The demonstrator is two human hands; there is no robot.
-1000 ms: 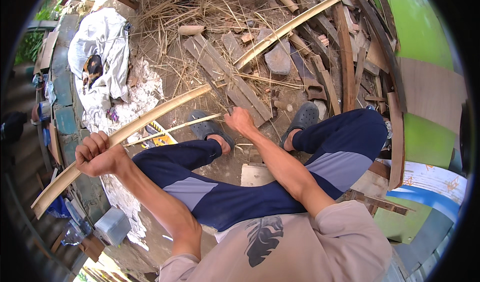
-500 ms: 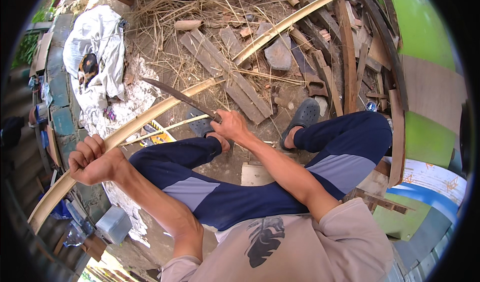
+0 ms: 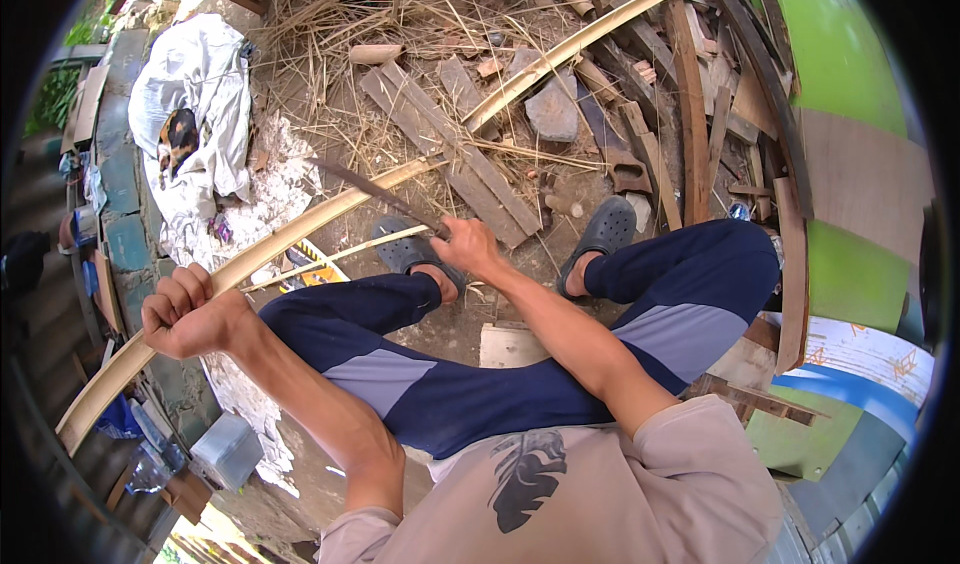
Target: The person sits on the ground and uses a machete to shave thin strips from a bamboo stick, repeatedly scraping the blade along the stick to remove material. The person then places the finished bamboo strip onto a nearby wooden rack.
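Bamboo is what we work on: our left hand is clenched around a long pale bamboo strip that runs from the lower left up across the ground to the upper right. Our right hand is closed on the handle of a dark knife, its blade pointing up and left over the strip. A second ago that hand was low by the foot with no blade showing against the strip; now the knife is raised and laid across it, so we judge the shaving stroke is about to start again. A thin sliver lies just beside the strip, near a yellow tool.

Around us, grey clogs sit on bare earth among flat planks, dry straw and a white sack at the left. Our left knee lies close under the strip, and the planks crowd the blade's far side.
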